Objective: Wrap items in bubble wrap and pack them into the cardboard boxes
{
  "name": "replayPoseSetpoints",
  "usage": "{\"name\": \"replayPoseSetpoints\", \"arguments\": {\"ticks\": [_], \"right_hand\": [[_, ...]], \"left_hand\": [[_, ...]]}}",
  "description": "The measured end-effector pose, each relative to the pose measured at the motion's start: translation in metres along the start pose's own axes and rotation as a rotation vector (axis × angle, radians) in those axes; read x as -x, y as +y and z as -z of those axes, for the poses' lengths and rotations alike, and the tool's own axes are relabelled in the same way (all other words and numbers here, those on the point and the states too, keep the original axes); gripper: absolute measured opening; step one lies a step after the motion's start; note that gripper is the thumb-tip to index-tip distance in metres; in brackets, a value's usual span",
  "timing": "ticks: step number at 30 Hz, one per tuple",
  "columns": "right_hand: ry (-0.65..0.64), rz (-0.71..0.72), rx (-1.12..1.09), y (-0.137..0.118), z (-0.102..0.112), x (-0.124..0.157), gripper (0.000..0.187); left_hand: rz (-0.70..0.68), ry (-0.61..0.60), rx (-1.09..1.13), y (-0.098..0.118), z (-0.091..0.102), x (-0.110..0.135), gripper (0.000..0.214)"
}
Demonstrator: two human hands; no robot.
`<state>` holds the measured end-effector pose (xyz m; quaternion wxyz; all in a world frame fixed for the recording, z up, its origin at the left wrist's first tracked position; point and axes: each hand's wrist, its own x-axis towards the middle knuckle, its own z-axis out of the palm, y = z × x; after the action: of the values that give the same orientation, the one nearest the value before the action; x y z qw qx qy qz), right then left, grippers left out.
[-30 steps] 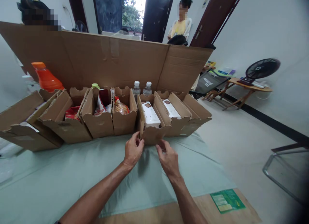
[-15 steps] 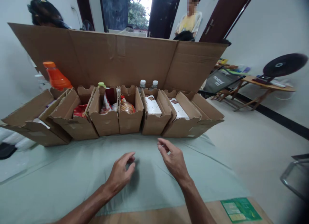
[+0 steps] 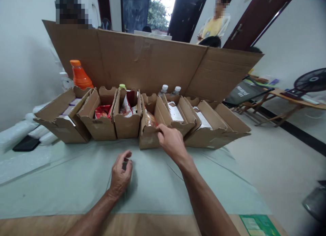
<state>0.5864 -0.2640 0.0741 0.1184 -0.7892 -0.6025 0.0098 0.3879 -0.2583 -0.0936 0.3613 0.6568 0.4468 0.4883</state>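
Observation:
My right hand [image 3: 171,142] is closed on the front rim of the middle cardboard box [image 3: 148,140], thumb and fingers pinching its right corner. This box stands slightly forward of its left neighbour and holds a clear packet of brownish food [image 3: 150,120]. Over the green cloth [image 3: 152,188], my left hand [image 3: 121,173] hovers with fingers curved and apart, holding nothing. Left of the gripped box is a box [image 3: 127,127] with a red-and-white packet [image 3: 126,107]. To the right, another box [image 3: 182,126] holds a white carton [image 3: 175,112].
A tall cardboard panel [image 3: 152,62] stands behind the row of boxes. An orange bottle [image 3: 81,76] and clear bottles with white caps [image 3: 176,90] stand behind them. Bubble-wrap rolls [image 3: 15,137] and a black flat object [image 3: 26,143] lie left. People are beyond the panel.
My right hand has moved forward and left onto the middle box's rim, and that box has come a little toward me. My left hand remains low over the cloth. The view has shifted left.

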Motion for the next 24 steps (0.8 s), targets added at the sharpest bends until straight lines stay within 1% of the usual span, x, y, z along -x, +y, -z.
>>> {"name": "replayPoseSetpoints", "arguments": {"ticks": [3, 5, 6, 7, 8, 9, 10, 11, 12, 13, 14, 15, 16, 18, 19, 21, 23, 24], "right_hand": [[0.020, 0.087, -0.113, 0.027, 0.009, 0.081, 0.026], [0.001, 0.130, -0.212, 0.057, 0.019, 0.136, 0.025], [0.016, 0.127, -0.268, 0.074, 0.023, 0.161, 0.026], [0.040, 0.091, -0.318, 0.092, 0.027, 0.185, 0.026], [0.103, 0.031, -0.364, 0.110, 0.029, 0.205, 0.029], [0.187, -0.047, -0.410, 0.125, 0.029, 0.224, 0.039], [0.272, -0.125, -0.457, 0.138, 0.026, 0.240, 0.052], [0.338, -0.189, -0.510, 0.147, 0.021, 0.254, 0.066], [0.372, -0.230, -0.564, 0.151, 0.013, 0.265, 0.077], [0.364, -0.247, -0.613, 0.151, 0.004, 0.273, 0.084], [0.318, -0.249, -0.648, 0.147, -0.006, 0.277, 0.086], [0.254, -0.247, -0.664, 0.141, -0.017, 0.277, 0.084], [0.194, -0.251, -0.660, 0.133, -0.027, 0.273, 0.079], [0.122, -0.262, -0.635, 0.117, -0.042, 0.253, 0.063], [0.108, -0.261, -0.629, 0.112, -0.046, 0.238, 0.055], [0.119, -0.237, -0.633, 0.106, -0.049, 0.200, 0.045], [0.147, -0.208, -0.638, 0.107, -0.047, 0.160, 0.041], [0.171, -0.201, -0.639, 0.109, -0.046, 0.141, 0.041]], "left_hand": [[0.052, 0.083, 0.042, -0.002, 0.008, -0.004, 0.047], [0.039, 0.094, 0.081, -0.001, 0.012, -0.005, 0.059], [0.028, 0.072, 0.100, 0.002, 0.014, -0.003, 0.066], [0.014, 0.032, 0.123, 0.005, 0.015, -0.001, 0.072], [0.002, -0.023, 0.152, 0.009, 0.017, 0.003, 0.077], [-0.007, -0.088, 0.186, 0.014, 0.018, 0.008, 0.080], [-0.011, -0.158, 0.221, 0.018, 0.018, 0.015, 0.082], [-0.009, -0.228, 0.255, 0.022, 0.018, 0.022, 0.082], [-0.002, -0.289, 0.281, 0.025, 0.017, 0.029, 0.080], [0.014, -0.338, 0.296, 0.027, 0.016, 0.037, 0.077], [0.038, -0.373, 0.300, 0.028, 0.014, 0.044, 0.074], [0.067, -0.393, 0.292, 0.028, 0.012, 0.050, 0.071], [0.100, -0.398, 0.274, 0.029, 0.010, 0.055, 0.068], [0.159, -0.370, 0.228, 0.031, 0.006, 0.058, 0.063], [0.176, -0.342, 0.210, 0.033, 0.005, 0.056, 0.061], [0.175, -0.277, 0.200, 0.038, 0.002, 0.046, 0.059], [0.151, -0.224, 0.220, 0.043, -0.001, 0.029, 0.061], [0.143, -0.223, 0.232, 0.044, -0.004, 0.020, 0.062]]}}
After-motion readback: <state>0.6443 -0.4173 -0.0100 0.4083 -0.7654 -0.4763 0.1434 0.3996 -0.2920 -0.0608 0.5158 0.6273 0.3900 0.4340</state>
